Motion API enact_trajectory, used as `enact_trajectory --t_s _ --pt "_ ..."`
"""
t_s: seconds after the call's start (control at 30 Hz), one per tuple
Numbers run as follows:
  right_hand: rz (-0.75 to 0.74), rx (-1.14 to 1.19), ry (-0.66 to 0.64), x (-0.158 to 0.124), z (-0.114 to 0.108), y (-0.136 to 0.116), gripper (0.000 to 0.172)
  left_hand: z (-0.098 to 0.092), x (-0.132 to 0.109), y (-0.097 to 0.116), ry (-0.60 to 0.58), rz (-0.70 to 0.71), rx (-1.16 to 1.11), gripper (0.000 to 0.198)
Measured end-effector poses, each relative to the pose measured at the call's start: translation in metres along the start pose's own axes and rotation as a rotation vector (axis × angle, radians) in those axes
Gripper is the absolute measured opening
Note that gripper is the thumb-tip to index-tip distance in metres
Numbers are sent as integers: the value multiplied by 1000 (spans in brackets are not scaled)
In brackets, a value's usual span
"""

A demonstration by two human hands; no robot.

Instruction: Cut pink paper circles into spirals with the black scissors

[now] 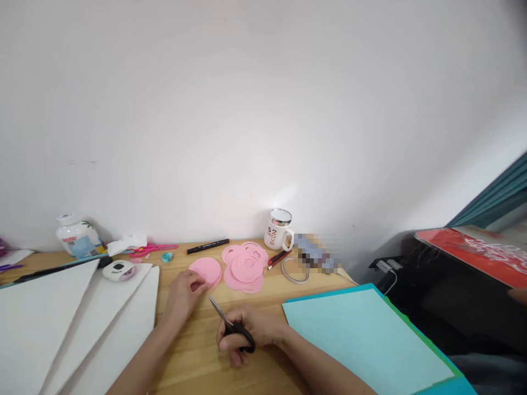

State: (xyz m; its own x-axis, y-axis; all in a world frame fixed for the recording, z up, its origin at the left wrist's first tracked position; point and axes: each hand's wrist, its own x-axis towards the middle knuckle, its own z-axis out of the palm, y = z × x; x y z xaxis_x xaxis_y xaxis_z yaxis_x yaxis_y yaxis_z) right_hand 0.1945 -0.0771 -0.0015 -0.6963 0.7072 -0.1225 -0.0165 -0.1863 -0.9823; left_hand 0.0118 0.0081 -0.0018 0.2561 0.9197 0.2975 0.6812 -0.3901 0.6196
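Wooden surface (185, 365), white wall (247, 109). Left hand (184, 293): grip at edge of pink discs (206, 269), 11 o'clock from right hand (252, 325); pinched or not, can't tell. Right hand: grip closed round scissors (222, 314). Pink cutouts (247, 269) at 12 o'clock; several look cut, remainder unclear.

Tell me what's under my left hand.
Pink paper circles show beyond the left hand, with wooden tabletop around it; whatever it covers cannot be seen.
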Motion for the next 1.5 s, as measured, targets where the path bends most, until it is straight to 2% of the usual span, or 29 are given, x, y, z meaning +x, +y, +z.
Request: enact_trajectory --t_s 0.13,0.3,0.6,0.67,0.73,0.8,0.83,0.9,0.97,1.1,1.23,1.3,1.37,1.4,1.5 --pt "-14 31 -25 0 0 0 30 -1 1 0 18 17 -2 29" --pt "13 134 -12 1 0 -3 30 2 2 0 59 -54 -83 22" --pt "-83 216 141 2 -7 4 34 -4 0 5 28 -188 -195 29" --pt "-104 212 183 4 -7 5 34 -6 -1 8 90 -213 -177 29" --pt "-158 212 277 7 -6 5 33 -7 -2 11 253 -232 -147 27" --pt "-245 206 450 12 -7 5 32 -7 -5 15 397 -219 -198 27" --pt "-294 198 563 13 -8 5 32 -6 -6 18 415 -200 -273 27" --pt "-378 167 764 16 -11 3 35 -5 -8 25 305 -175 -488 28" --pt "-436 142 865 15 -15 1 40 -2 -10 34 137 -189 -673 29" --pt "-463 116 934 12 -21 -1 39 4 -16 51 -92 -160 -812 23" --pt "-448 117 930 10 -20 -2 37 9 -22 55 -290 -207 -784 22" --pt "-449 98 911 10 -18 -3 37 11 -24 53 -379 -261 -725 29" --pt "-448 90 889 9 -17 -3 37 12 -25 52 -393 -294 -685 38" --pt "-440 94 862 9 -17 -3 36 11 -25 53 -362 -302 -685 39" --pt "-367 89 702 8 -14 -2 38 7 -24 59 -172 -305 -715 40"
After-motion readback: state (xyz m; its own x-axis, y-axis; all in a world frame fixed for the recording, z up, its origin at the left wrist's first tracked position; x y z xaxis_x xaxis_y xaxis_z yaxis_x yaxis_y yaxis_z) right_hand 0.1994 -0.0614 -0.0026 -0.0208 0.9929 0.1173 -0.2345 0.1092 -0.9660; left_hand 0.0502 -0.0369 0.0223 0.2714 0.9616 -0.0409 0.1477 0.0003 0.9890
